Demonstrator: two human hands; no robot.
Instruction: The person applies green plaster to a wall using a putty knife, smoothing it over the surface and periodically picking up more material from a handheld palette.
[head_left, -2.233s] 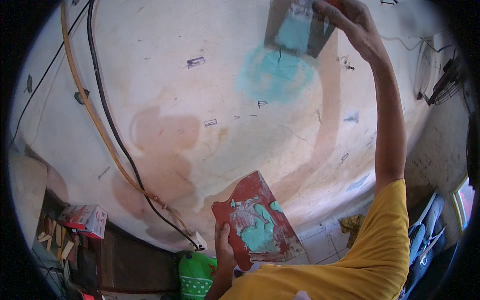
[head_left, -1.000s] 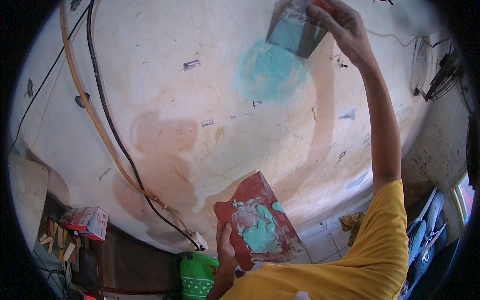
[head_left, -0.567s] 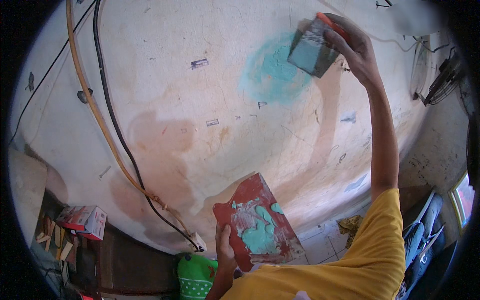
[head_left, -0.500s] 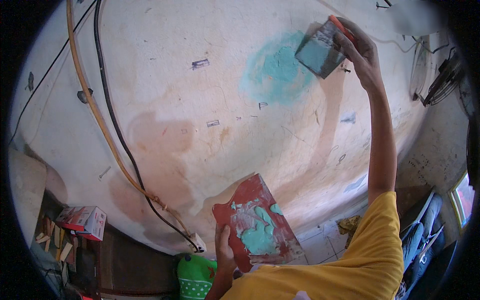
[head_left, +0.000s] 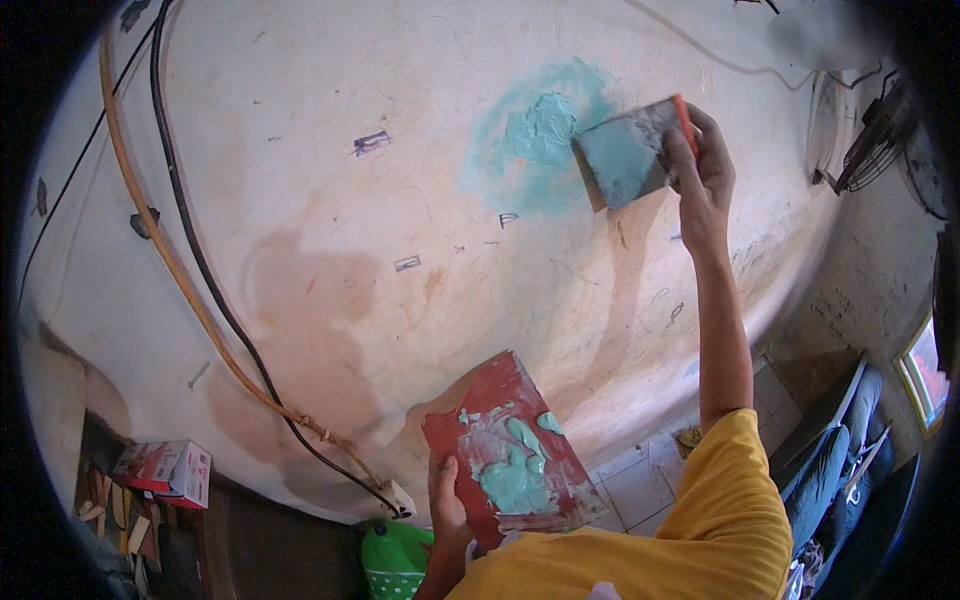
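The right hand (head_left: 703, 165) is up at the wall (head_left: 330, 230), fingers wrapped tight round the orange handle of a scraper (head_left: 628, 152). Its blade lies flat against the plaster at the right edge of the wet teal patch (head_left: 538, 140) — a spreading stroke seems to be in hand, working filler out from the thick blob in the middle. Lower down, the left hand (head_left: 447, 515) grips a red board (head_left: 508, 458) from underneath, thumb over its near edge, the other fingers hidden behind it; smears of teal filler (head_left: 512, 478) lie on its face.

Next, I'd judge, comes steady pressure and a shallow blade angle to feather the patch thin at its edges — and another load from the board once the blade runs dry.

Against half a second ago, the scraper has swung down and left to meet the patch, where it was lifted off to the upper right. The board has hardly moved.
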